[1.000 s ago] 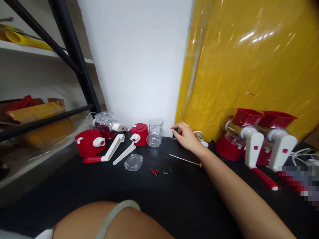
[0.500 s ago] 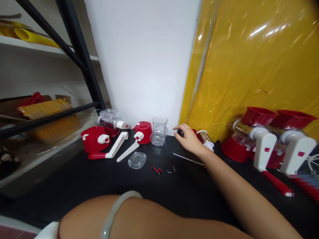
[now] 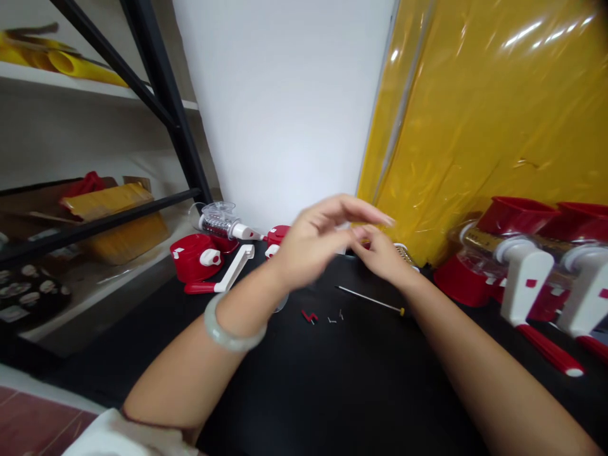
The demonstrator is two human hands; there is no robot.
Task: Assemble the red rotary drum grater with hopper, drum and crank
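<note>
Flat black desk (image 3: 351, 386). Round red plastic base (image 3: 190, 261), white knob (image 3: 209, 258); angled white plastic crank (image 3: 236, 268), red end. Thin silver metal rod (image 3: 370, 298), yellow tip. Right: red plastic hopper (image 3: 517, 216) over gold drum (image 3: 481, 242); broad white plastic crank (image 3: 528, 273), red square marking, red handle (image 3: 548, 348) tipped white. Tall glossy yellow plastic sheet (image 3: 494, 107) (white glare streaks up top). Round pale-green bangle (image 3: 232, 337). Lumpy black bundle (image 3: 31, 288): pale blotch pattern.

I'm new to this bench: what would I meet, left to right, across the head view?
Yellowish box, red base with white knob, small red part, yellow-ended metal rod, red-handled white crank.
</note>
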